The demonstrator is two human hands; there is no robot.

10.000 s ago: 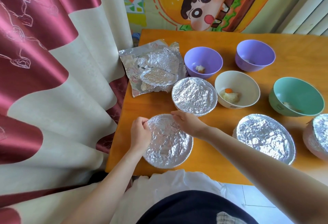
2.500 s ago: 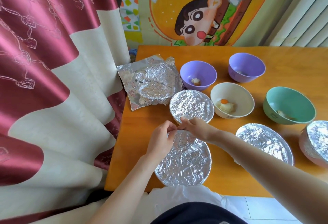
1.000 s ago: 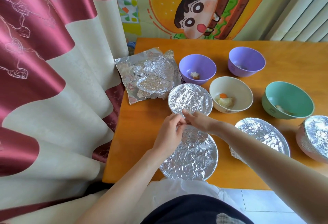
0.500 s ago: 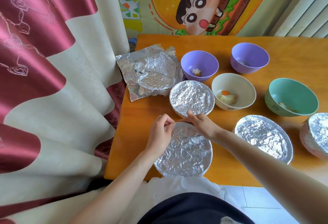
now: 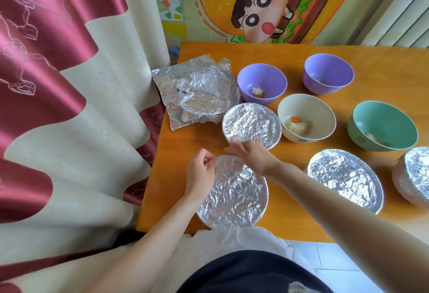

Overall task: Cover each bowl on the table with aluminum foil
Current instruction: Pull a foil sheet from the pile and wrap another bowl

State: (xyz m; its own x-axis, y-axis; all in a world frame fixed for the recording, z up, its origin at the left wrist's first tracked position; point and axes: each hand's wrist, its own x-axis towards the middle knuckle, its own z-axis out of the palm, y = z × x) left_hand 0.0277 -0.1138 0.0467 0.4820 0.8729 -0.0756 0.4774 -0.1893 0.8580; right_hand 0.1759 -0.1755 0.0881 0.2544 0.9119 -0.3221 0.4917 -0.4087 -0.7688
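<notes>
Curtain: red-and-cream satin curtain (image 5: pixel 69 107) hangs left of the orange wooden tabletop (image 5: pixel 290 223).
Loose foil: crumpled aluminium foil sheets (image 5: pixel 199 93), far-left corner.
Bowl: foil-covered round bowl (image 5: pixel 234 197) at the near edge.
Hands: left hand (image 5: pixel 199 172) pinches its foil rim; right hand (image 5: pixel 250 155) on the far rim, grip unclear.

Maroon-and-cream curtain (image 5: pixel 69 88) hangs beside cartoon picture (image 5: pixel 262 11), perhaps a mural
</notes>
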